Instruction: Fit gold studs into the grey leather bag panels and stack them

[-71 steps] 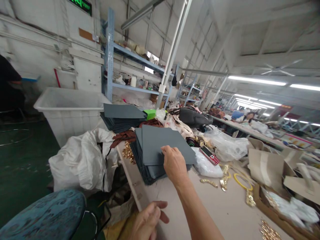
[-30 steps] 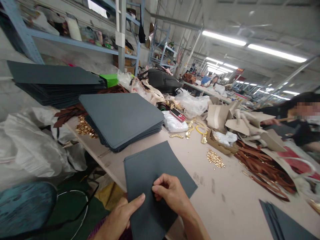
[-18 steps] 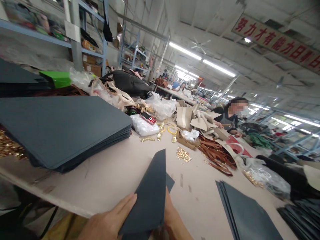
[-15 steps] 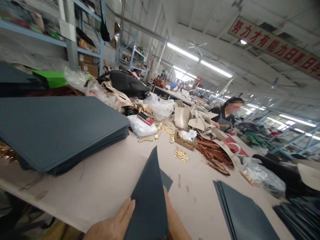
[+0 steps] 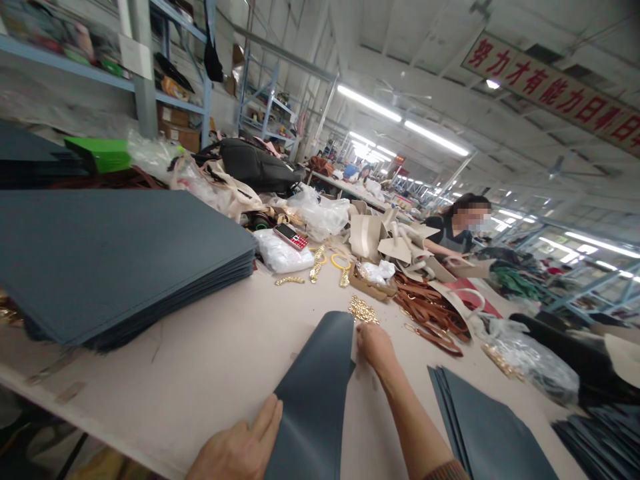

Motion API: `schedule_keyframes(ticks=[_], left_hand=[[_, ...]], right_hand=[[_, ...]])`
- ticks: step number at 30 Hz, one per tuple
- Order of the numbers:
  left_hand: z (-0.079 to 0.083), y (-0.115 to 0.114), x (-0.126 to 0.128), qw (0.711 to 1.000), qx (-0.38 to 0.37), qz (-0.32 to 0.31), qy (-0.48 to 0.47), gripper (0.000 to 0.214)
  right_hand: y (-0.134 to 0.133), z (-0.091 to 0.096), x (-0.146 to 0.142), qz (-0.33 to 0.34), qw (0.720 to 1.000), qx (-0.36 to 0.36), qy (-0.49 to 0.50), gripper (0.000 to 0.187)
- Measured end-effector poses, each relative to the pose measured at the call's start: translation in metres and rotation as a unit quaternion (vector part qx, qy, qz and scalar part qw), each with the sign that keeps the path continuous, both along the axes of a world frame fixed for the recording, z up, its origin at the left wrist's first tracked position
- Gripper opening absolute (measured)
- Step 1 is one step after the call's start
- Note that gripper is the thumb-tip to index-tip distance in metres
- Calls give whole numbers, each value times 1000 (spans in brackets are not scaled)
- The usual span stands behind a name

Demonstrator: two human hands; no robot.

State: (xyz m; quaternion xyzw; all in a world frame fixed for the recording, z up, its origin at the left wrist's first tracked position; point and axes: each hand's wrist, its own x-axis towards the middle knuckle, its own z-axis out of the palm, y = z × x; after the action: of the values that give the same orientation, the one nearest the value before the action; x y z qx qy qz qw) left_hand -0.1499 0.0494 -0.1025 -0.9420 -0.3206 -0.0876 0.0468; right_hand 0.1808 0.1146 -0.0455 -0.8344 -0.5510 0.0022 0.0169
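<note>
Left hand point(image 5: 240, 445) holds panel point(image 5: 315, 407); right grip point(image 5: 377, 345) unclear

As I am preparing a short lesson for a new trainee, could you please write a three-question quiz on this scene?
1. True or false: the left hand is touching the bent dark panel.
2. Fill in the blank: the red phone lies on a ____ packet.
3. Which hand is nearer the heap of small gold pieces?

Key: 1. True. 2. White. 3. The right hand.
</note>
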Motion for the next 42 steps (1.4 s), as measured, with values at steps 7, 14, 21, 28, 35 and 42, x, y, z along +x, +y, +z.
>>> schedule_keyframes(ticks=[7, 14, 21, 28, 35, 42], left_hand=[[9, -3, -6, 988, -149, -22, -43, 80], [25, 0, -10, 975, -212, -54, -39, 85], [22, 2, -12, 973, -206, -68, -80, 71], [17, 2, -14, 967, -202, -86, -131, 61], [20, 3, -14, 967, -205, -85, -122, 59], [14, 3, -14, 966, -200, -97, -133, 52]], right_hand=[[9, 1, -1, -49, 999, 12, 12, 21], [-39, 43, -21, -45, 970, 184, 155, 43], [-69, 16, -141, 135, 875, -7, 465, 17], [-60, 8, -159, 191, 896, -79, 393, 17], [-50, 15, -166, 182, 903, -105, 376, 16], [-33, 13, -169, 91, 894, -191, 394, 11]])
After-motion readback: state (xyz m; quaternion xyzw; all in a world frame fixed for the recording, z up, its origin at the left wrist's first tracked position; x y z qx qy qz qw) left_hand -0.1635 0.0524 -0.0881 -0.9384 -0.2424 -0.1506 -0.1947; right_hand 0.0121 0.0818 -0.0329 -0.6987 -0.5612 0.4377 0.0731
